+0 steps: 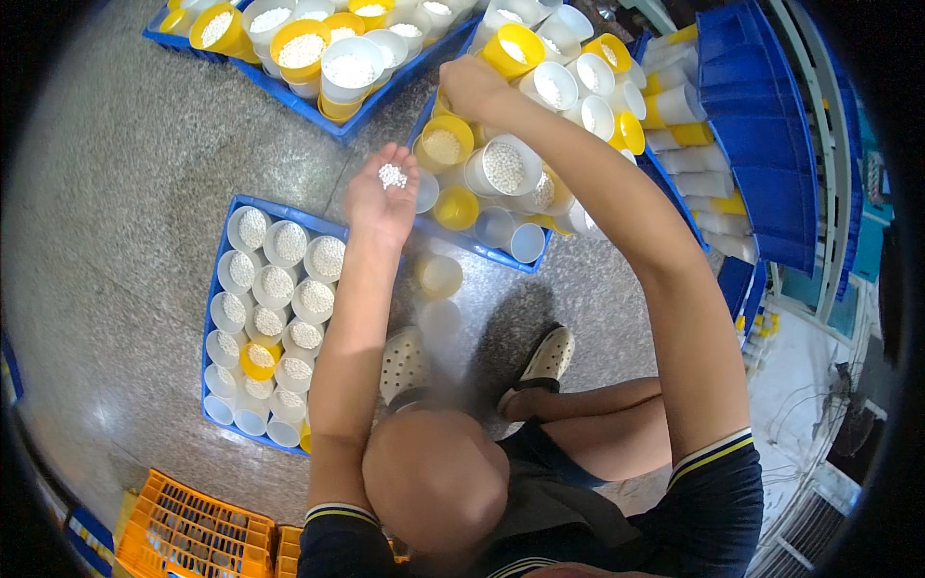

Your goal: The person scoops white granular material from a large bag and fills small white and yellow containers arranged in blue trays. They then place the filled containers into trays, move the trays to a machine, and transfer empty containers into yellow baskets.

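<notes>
My left hand [382,204] is palm up and cupped, with a small heap of white beads [392,176] lying in it. It is beside the near-left corner of a blue crate [501,258] of cups. My right hand [472,89] reaches across that crate to its far-left edge. Its fingers are curled downward, close to a yellow cup, and what they grip is hidden. Just below that hand stand a yellow cup of cream-coloured beads [441,146] and a translucent white cup of white beads [504,168]. Several cups near the front corner look empty, among them a yellow cup [456,207].
On the floor at left, another blue crate [206,332] has rows of bead-filled cups. A third blue crate [361,118] is at the top. Two translucent cups [440,276] are near my shoes. Orange crates [198,530] sit lower left; stacked blue crates [756,125] at right.
</notes>
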Motion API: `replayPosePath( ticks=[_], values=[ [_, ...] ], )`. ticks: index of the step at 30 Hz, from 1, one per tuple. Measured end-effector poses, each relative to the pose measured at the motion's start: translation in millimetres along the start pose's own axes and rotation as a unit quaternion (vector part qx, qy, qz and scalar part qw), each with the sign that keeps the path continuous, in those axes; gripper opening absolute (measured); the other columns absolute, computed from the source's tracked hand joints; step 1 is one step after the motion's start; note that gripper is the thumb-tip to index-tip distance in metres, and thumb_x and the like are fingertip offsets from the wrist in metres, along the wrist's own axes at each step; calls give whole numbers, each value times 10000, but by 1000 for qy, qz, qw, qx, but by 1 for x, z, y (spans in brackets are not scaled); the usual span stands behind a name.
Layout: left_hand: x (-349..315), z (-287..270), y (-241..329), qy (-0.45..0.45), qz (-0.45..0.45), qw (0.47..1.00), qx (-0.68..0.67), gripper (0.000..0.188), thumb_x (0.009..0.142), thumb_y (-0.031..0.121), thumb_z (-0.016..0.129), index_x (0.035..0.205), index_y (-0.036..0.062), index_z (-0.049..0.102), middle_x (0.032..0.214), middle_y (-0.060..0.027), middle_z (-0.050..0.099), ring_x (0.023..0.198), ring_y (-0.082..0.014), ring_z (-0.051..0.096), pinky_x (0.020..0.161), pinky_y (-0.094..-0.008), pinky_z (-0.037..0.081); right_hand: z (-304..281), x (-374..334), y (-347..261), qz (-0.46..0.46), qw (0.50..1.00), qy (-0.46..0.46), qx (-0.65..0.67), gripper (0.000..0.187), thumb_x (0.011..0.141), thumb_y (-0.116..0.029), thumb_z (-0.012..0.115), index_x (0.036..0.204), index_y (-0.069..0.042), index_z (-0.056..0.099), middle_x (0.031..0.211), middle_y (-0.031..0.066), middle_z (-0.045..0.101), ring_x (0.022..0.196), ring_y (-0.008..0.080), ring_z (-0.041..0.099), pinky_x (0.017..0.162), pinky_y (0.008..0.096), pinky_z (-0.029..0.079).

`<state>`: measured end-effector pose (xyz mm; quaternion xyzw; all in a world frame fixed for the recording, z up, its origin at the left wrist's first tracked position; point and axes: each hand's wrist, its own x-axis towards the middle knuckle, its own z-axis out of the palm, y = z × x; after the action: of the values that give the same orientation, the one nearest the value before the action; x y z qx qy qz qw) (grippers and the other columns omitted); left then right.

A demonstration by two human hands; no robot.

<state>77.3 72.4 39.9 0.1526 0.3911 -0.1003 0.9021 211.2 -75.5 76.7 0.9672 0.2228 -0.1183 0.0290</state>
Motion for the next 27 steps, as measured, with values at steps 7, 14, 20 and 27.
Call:
replayPosePath(
  ticks=[7, 14, 20, 27],
  values=[
    [3, -2, -1, 5, 5, 1000, -8, 233, 1024, 154, 428, 1087, -41, 539, 1026, -145, 571, 915, -239, 562, 821, -332, 507, -3, -5, -4, 20, 999, -16, 37, 197, 832, -114, 604, 959, -35, 732, 1002, 177, 705, 959, 321, 686, 843, 409, 550],
    [3, -2, 1, 0, 13, 1000, -11, 213, 1013, 127, 437, 1068, -54, 535, 1039, -152, 559, 941, -252, 559, 836, -338, 510, -6, -10, 1, -24, 995, 97, 9, 126, 763, -118, 666, 839, -50, 740, 861, 171, 703, 846, 341, 684, 780, 415, 552],
    [0, 4, 1, 1, 17, 1000, -11, 226, 1018, 144, 444, 1097, -48, 533, 1063, -154, 572, 979, -258, 579, 893, -356, 516, -25, -19, 12, -59, 991, 110, 38, 105, 722, -111, 690, 793, -50, 740, 812, 159, 704, 770, 317, 686, 742, 387, 556],
    [-6, 13, 0, -39, 12, 999, -12, 255, 1035, 162, 421, 1120, -53, 529, 1094, -152, 570, 1013, -264, 572, 939, -369, 506, -59, -51, -20, -132, 935, -47, 327, 185, 742, -106, 704, 901, -20, 744, 818, 139, 717, 735, 252, 690, 736, 338, 551]
  ],
)
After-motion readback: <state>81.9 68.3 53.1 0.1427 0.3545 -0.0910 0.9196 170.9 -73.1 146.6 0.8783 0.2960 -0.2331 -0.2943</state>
